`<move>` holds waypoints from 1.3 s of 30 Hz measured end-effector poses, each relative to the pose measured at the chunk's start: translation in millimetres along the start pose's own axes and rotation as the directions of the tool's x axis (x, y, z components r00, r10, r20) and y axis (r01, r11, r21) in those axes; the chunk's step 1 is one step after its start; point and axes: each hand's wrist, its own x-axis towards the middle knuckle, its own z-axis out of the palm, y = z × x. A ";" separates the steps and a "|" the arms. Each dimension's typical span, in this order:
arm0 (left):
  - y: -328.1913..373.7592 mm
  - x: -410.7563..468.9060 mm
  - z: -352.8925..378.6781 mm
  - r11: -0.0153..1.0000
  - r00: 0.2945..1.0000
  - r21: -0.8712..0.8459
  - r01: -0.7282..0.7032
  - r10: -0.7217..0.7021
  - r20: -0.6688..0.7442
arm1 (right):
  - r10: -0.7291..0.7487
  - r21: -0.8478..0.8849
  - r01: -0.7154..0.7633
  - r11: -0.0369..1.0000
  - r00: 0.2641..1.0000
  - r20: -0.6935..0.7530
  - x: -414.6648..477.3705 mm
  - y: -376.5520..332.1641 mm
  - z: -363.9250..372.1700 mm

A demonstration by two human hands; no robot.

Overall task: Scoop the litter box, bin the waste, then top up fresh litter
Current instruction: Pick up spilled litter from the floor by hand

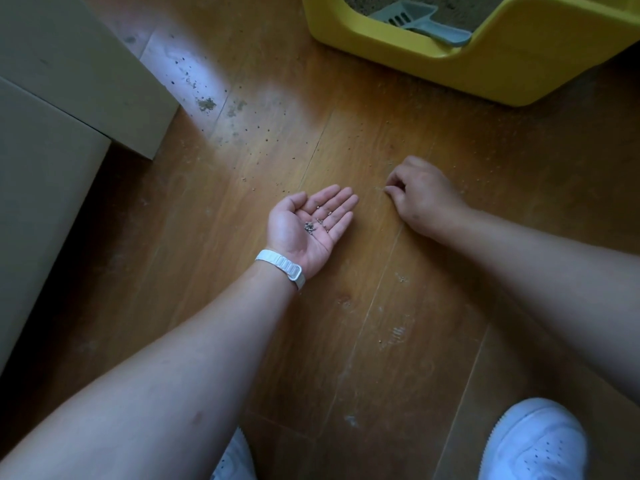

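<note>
A yellow litter box [491, 64] stands on the wooden floor at the top right, with sandy litter [457, 8] inside. A grey-blue slotted scoop [415, 20] lies in it, its handle resting on the front rim. My left hand [308, 223] lies palm up near the middle of the floor, fingers apart, with several small litter grains [313, 224] on the palm. My right hand [420, 195] is just to its right, knuckles up, fingertips pinched together against the floor; whether a grain is between them is too small to tell.
Spilled litter grains [207, 105] and dust are scattered on the floorboards between the boxes and the litter box. Two pale cardboard boxes [62, 98] fill the left side. My white shoes [533, 441] are at the bottom edge.
</note>
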 end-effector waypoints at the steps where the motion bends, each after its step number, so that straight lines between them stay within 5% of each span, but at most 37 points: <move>1: -0.5 0.2 0.2 1.000 1.000 0.001 0.001 -0.001 -0.006 | -0.011 -0.014 0.012 1.000 1.000 0.009 0.7 0.0 0.0; 11: -0.6 -2.4 3.0 1.000 0.999 0.021 -0.010 0.011 -0.033 | 0.010 -0.126 -0.003 0.992 0.998 0.056 4.6 -12.4 -2.1; 14: 0.6 -3.5 2.5 0.999 0.999 0.021 -0.025 0.026 -0.040 | 0.012 -0.042 -0.011 0.999 1.000 0.017 -1.0 -21.0 -6.9; 20: -2.2 -3.1 8.1 0.995 0.999 -0.094 -0.027 0.025 -0.026 | -0.231 0.212 0.220 0.952 0.972 0.031 -30.3 -72.1 -10.5; 27: -3.1 -1.9 11.8 0.999 1.000 -0.032 -0.007 0.008 0.029 | -0.305 0.257 0.291 0.921 0.952 0.014 -44.9 -79.7 -5.0; 34: 0.3 -4.2 6.5 0.999 1.000 0.041 -0.027 0.027 0.008 | -0.104 0.185 0.123 0.975 0.988 -0.113 -23.3 -32.4 -12.4; 39: 1.4 -4.5 4.5 0.999 1.000 0.034 -0.014 0.014 0.009 | 0.097 0.065 -0.097 0.993 0.995 -0.004 -8.4 14.7 -14.8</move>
